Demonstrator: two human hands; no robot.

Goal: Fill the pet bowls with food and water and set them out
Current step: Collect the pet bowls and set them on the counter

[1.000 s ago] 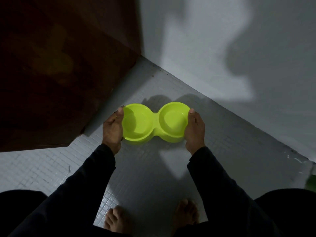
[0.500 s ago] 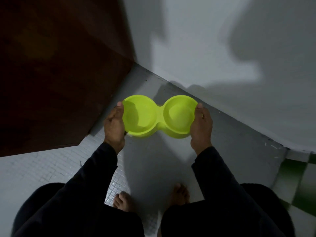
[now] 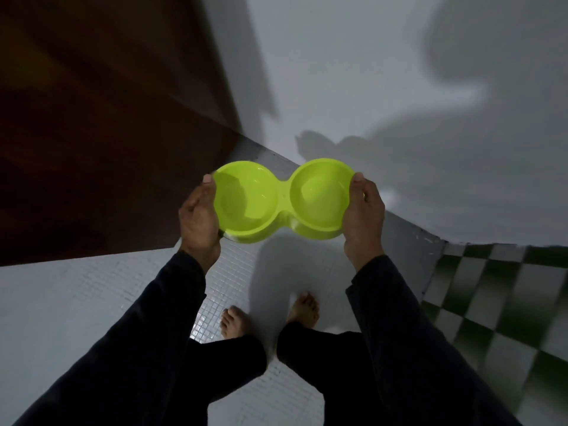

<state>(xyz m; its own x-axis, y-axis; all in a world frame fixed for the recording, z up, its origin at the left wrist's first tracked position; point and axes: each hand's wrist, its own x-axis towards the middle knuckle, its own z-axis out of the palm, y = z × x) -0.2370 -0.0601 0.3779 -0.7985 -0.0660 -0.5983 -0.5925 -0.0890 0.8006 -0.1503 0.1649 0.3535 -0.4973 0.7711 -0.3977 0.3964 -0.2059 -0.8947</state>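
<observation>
The lime-green double pet bowl (image 3: 281,201) is held in the air above the white mosaic floor (image 3: 233,272), its two round wells side by side and its far rim tipped slightly up toward the white wall (image 3: 353,72). Both wells look empty of food; whether there is a film of water in either one cannot be told in this dim light. The left hand (image 3: 198,219) grips the bowl's left end, thumb on the rim and fingers curled beneath; the right hand (image 3: 364,216) grips the right end the same way, so the bowl spans the gap between them, well above the person's bare feet (image 3: 267,315). The step in hand appears to be carrying the bowl off to be filled. To do that well, keep the two ends level so nothing slides toward one well, keep thumbs on the rim and not inside the wells, and hold it away from the dark wooden door (image 3: 92,133) just left of the bowl. Right of the bowl and lower down, the floor changes to green-and-white checked tiles (image 3: 507,302).
</observation>
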